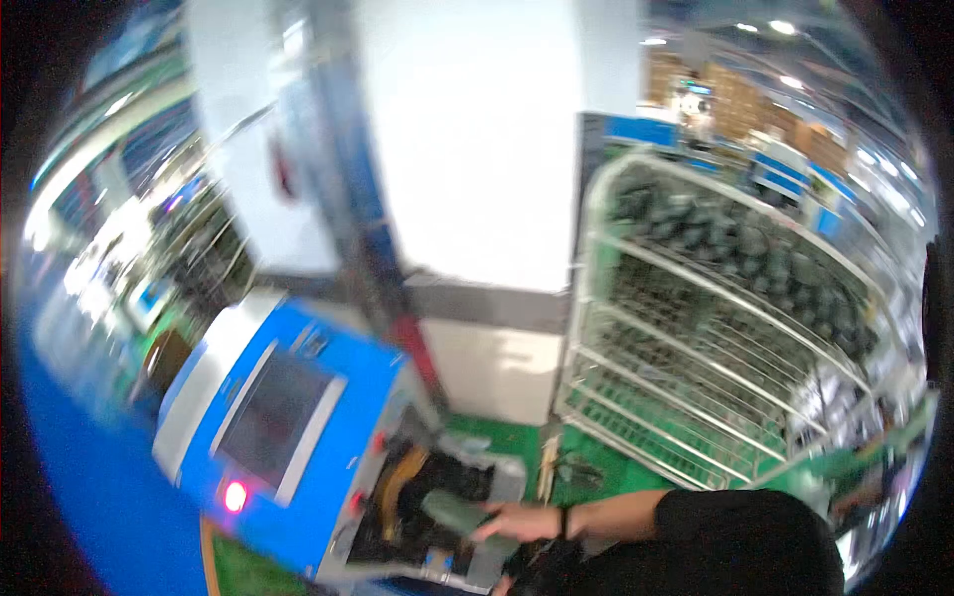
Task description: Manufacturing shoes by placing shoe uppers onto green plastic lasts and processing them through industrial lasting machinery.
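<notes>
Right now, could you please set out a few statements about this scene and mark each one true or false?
1. The blue machine has a dark panel. True.
2. The red light on it is off. False: it glows.
3. The barred rack stands left of the machine. False: it stands to the right.
4. The bare hand is at a grey-green piece. True, though blur hides the grip.
5. The floor by the rack is red. False: it is green.

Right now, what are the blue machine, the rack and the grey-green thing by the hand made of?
Blue machine: painted metal or plastic, maybe; its panels look smooth. Rack: probably metal, pale and shiny, with thin bars. Grey-green thing: looks dull, but too blurred to tell.
</notes>
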Available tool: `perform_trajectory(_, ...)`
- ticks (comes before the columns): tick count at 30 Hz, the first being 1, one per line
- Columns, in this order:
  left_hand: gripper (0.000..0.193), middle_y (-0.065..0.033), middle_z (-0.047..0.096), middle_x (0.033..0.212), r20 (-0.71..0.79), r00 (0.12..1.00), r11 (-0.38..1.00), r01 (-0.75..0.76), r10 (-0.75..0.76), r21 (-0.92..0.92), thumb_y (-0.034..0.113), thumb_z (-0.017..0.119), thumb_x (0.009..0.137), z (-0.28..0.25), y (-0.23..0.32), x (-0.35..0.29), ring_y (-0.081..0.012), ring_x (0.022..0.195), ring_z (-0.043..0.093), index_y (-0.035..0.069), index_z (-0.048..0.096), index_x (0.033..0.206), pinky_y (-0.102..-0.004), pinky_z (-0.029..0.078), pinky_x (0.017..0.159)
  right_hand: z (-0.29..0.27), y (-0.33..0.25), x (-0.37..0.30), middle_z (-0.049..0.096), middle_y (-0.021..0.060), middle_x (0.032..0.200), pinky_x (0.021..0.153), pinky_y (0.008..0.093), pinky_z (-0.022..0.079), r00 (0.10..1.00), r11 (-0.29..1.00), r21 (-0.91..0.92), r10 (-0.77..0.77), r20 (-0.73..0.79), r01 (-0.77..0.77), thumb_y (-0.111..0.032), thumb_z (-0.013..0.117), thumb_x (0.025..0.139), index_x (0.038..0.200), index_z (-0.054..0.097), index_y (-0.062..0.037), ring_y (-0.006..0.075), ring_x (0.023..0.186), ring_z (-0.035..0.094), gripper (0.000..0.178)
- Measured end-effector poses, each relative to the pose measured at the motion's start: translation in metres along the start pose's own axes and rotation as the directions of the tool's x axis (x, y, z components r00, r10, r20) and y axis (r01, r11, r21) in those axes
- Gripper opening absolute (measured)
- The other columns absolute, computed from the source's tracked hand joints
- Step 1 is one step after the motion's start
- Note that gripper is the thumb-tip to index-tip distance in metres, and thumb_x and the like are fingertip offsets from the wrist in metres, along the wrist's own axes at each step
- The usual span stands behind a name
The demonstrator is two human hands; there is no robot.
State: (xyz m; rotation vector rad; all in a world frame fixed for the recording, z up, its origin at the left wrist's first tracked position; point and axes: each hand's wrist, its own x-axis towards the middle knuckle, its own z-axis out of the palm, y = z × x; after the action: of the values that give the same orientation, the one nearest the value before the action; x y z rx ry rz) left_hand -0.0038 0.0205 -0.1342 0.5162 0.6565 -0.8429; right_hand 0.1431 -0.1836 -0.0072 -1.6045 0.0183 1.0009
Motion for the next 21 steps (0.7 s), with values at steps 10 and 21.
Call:
perform_trajectory(10, 0.054, -0.0119, 0.054, 0.142, 0.154, 0.977, 0.729, 0.003, -0.149, 0.684, 0.027, 0.055, 0.101, 0.118, 0.093, 0.098, -0.0304, 0.127, 0.050, 0.007, 0.042, 0.149, -0.0439, 0.041, 0.108, -0.159, 0.044, -0.137, 0.062, 0.0127, 0.125, 0.091, 0.0374, 0.058, 0.759, 0.557, 0.528, -0.357, -0.545, 0.641, -0.014, 0.070, 0.091, 0.140, 0.047, 0.0006, 0.0241, 0.103, 0.066, 0.056)
perform_trajectory(21, 0.057, -0.0129, 0.058, 0.137, 0.322, 0.917, 0.305, -0.245, -0.235, 0.920, 0.030, 0.059, 0.098, 0.264, 0.106, 0.189, -0.0301, 0.121, 0.056, 0.005, 0.045, 0.146, -0.0421, 0.045, 0.103, -0.444, 0.006, -0.373, 0.054, 0.0273, 0.120, 0.079, 0.0326, 0.063, 0.087, -0.564, 0.360, -0.452, -0.888, 0.743, -0.028, 0.047, 0.104, 0.129, 0.048, 0.0049, 0.0307, 0.099, 0.063, 0.041)
